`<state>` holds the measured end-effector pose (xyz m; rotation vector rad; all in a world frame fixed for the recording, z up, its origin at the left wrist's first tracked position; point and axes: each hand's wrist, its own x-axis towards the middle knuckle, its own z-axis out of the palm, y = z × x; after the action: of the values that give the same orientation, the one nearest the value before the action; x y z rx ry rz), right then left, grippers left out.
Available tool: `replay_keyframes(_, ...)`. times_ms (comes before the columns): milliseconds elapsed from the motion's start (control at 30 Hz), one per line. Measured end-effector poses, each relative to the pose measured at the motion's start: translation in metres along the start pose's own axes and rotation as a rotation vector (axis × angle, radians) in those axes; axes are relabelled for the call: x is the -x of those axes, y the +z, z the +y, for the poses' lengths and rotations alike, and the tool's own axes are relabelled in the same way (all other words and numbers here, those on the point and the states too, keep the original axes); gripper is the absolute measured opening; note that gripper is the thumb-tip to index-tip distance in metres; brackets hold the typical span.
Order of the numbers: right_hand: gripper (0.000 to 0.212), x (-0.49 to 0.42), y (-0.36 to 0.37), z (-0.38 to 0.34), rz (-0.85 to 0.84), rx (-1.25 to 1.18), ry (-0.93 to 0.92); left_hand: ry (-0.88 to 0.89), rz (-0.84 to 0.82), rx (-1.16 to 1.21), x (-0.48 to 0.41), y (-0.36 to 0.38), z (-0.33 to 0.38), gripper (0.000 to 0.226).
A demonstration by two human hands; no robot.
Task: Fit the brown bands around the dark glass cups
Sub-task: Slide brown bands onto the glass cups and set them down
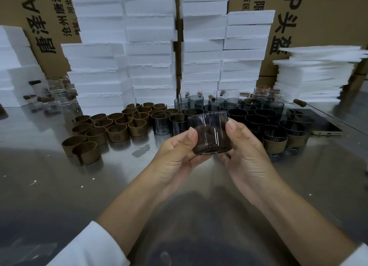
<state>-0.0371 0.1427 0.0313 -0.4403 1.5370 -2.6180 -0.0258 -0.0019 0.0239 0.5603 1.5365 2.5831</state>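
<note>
Steel table (59, 186): both hands (175, 154) (245, 152) grip dark cup (211, 134), thumbs up.

A smoky dark glass cup (210, 134), wearing no band, was held upright with a slight tilt above the counter (59, 176), gripped between the left hand (175, 154) and the right hand (245, 152). Loose brown bands (117, 126), split rings standing on edge, clustered on the counter to its left. More dark cups (249, 114) stood packed behind it and to its right, and the banded cups (275, 144) stood at that group's front right.
</note>
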Motion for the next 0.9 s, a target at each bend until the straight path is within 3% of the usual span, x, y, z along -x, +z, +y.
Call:
replay_keyframes(67, 0.07, 0.001, 0.0, 0.001, -0.004, 0.037, 0.013, -0.006, -0.009, 0.007, 0.0, 0.0, 0.0, 0.061)
replay_keyframes(133, 0.066, 0.002, 0.001, 0.003, -0.015, 0.13, 0.033, -0.011, 0.01, 0.004, 0.0, 0.0, 0.001, 0.061)
replay_keyframes(233, 0.054, 0.003, 0.004, 0.006, -0.049, 0.234, 0.057, -0.009, 0.12, -0.016, -0.002, -0.002, 0.0, 0.062)
replay_keyframes(367, 0.062, 0.001, 0.002, 0.007, 0.004, 0.227, 0.033, 0.011, 0.267, -0.167, -0.002, -0.003, 0.0, 0.051)
replay_keyframes(533, 0.079, 0.003, 0.004, 0.006, 0.051, 0.188, 0.008, 0.006, 0.26, -0.244, 0.0, 0.002, -0.005, 0.055)
replay_keyframes(667, 0.068, 0.003, 0.002, 0.004, -0.016, 0.203, 0.011, 0.007, 0.248, -0.204, 0.0, 0.002, -0.005, 0.058)
replay_keyframes(767, 0.073, 0.001, -0.002, 0.002, -0.015, 0.221, 0.048, -0.025, 0.223, -0.153, -0.001, 0.001, -0.003, 0.054)
replay_keyframes(900, 0.063, -0.001, -0.007, 0.002, -0.039, 0.194, 0.065, -0.045, 0.117, -0.087, -0.001, -0.004, -0.001, 0.049)
